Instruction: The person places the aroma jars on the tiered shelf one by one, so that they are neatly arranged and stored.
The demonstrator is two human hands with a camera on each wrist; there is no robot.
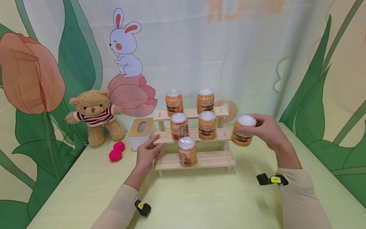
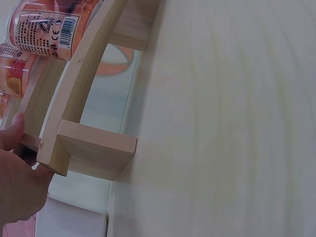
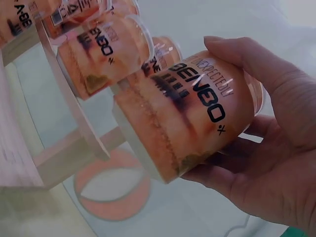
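My right hand grips an orange printed jar with a pale lid, holding it up just right of the middle tier. In the right wrist view, the thumb and fingers wrap the jar near its lid end. At the left end of a three-tier wooden display rack, my left hand holds the middle board between thumb and fingers. Similar jars stand on the rack: one jar on the bottom tier, a jar and another jar in the middle, two on top.
Left of the rack stands a white tissue box with a wooden top. A teddy bear in a striped sweater leans by the printed backdrop, near a pink yarn bundle. Everything sits on a pale table.
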